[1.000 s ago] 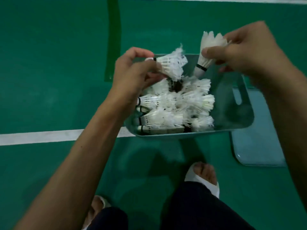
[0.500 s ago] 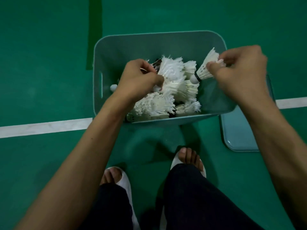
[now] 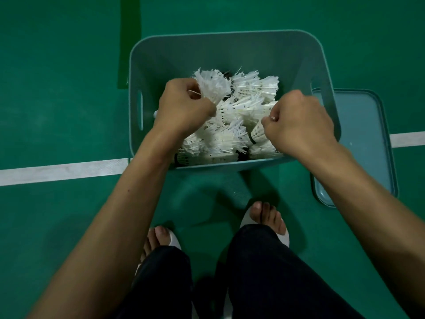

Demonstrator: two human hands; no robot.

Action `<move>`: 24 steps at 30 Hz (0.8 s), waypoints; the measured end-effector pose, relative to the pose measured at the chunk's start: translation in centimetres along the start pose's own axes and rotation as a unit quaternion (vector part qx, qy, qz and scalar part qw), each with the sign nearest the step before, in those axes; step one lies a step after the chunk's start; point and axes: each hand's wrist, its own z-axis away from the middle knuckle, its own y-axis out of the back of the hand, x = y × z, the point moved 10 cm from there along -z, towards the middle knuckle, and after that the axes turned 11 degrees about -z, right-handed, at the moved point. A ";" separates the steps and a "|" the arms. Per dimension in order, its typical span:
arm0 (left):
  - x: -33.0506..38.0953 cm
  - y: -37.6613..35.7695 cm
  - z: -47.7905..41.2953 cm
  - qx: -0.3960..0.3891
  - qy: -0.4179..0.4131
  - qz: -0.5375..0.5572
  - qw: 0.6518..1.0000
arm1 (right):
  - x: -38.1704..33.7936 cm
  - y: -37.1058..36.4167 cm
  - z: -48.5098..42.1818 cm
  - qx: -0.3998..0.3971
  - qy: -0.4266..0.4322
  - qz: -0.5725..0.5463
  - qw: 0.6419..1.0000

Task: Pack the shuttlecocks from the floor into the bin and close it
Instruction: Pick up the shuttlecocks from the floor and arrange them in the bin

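Note:
A teal plastic bin (image 3: 230,49) stands open on the green court floor, holding several white feather shuttlecocks (image 3: 243,104) in a pile. My left hand (image 3: 184,107) is inside the bin at its left and grips a ragged white shuttlecock (image 3: 213,85) by its base. My right hand (image 3: 299,120) is low in the bin at the right, fingers curled round a shuttlecock (image 3: 258,132) with a black band, which lies against the pile. The bin's teal lid (image 3: 363,143) lies flat on the floor just right of the bin.
A white court line (image 3: 62,170) runs across the floor under the bin. A dark green strip (image 3: 128,42) runs away at the upper left. My two feet in white sandals (image 3: 264,217) stand close in front of the bin.
Both hands have dropped from above the rim down into the bin with their shuttlecocks. The right hand's shuttlecock now lies against the pile. The view has tilted down over the bin.

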 end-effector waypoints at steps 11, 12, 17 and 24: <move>-0.7 -0.5 -0.6 -0.018 -0.016 -0.032 0.999 | 2.5 -1.7 0.0 -0.096 -0.128 -0.104 0.982; -0.8 -0.6 -0.6 -0.019 -0.014 -0.038 0.999 | 2.4 -1.3 -0.1 -0.088 -0.126 -0.095 0.984; -0.5 -0.3 -0.3 -0.023 -0.012 -0.043 0.999 | 2.1 -1.5 -0.8 -0.101 -0.136 -0.108 0.980; -0.1 -0.1 0.4 -0.028 -0.010 -0.062 0.998 | 2.1 -4.2 0.0 -0.193 -0.209 -0.232 0.930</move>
